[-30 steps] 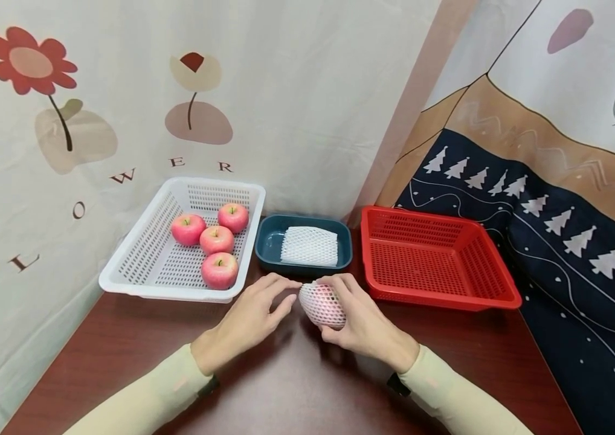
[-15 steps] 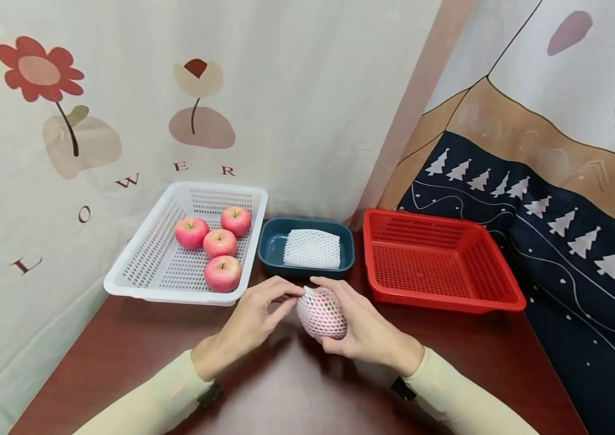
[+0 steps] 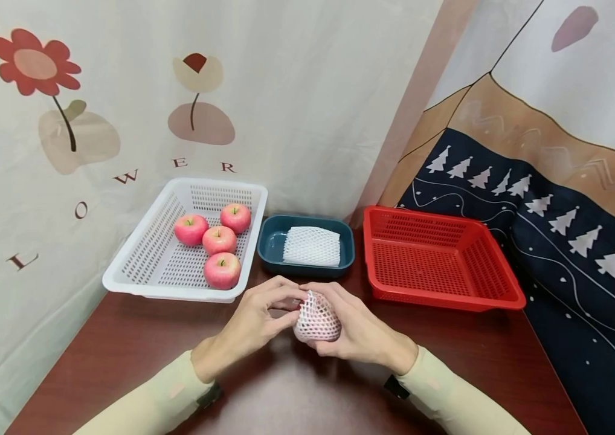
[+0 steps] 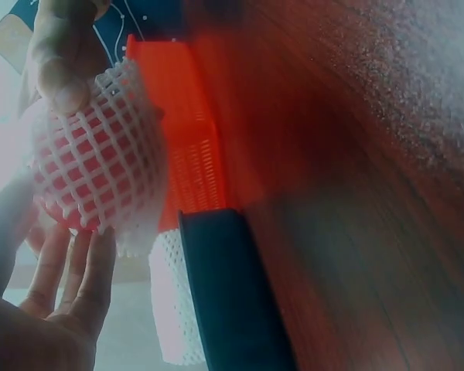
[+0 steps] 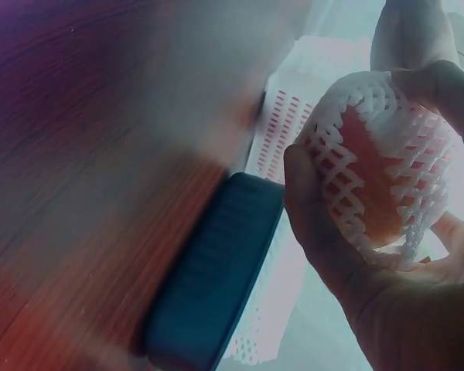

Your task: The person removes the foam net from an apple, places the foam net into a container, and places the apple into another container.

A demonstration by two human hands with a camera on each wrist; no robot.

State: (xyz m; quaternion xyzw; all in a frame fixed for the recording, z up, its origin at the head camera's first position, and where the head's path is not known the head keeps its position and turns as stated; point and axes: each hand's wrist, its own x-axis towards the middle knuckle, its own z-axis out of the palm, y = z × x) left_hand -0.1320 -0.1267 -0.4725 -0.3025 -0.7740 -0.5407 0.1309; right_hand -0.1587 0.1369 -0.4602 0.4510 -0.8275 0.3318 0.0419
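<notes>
A red apple wrapped in a white foam net (image 3: 317, 318) is held just above the dark wooden table (image 3: 286, 386), in front of the teal dish. My right hand (image 3: 359, 331) grips it from the right and below, fingers curled round it (image 5: 387, 178). My left hand (image 3: 257, 319) pinches the net at its upper left edge, thumb and fingertips on the mesh (image 4: 93, 162). Several bare red apples (image 3: 215, 244) lie in the white basket (image 3: 139, 266). A folded stack of foam nets (image 3: 312, 246) lies in the teal dish (image 3: 272, 238).
A red perforated basket (image 3: 438, 260) stands to the right with nothing in it. Patterned cloth hangs behind and at both sides of the table. Dark bare tabletop stretches toward me under my forearms.
My left hand has closed onto the net's upper edge. The wrapped apple has turned and sunk slightly toward the table in my right hand.
</notes>
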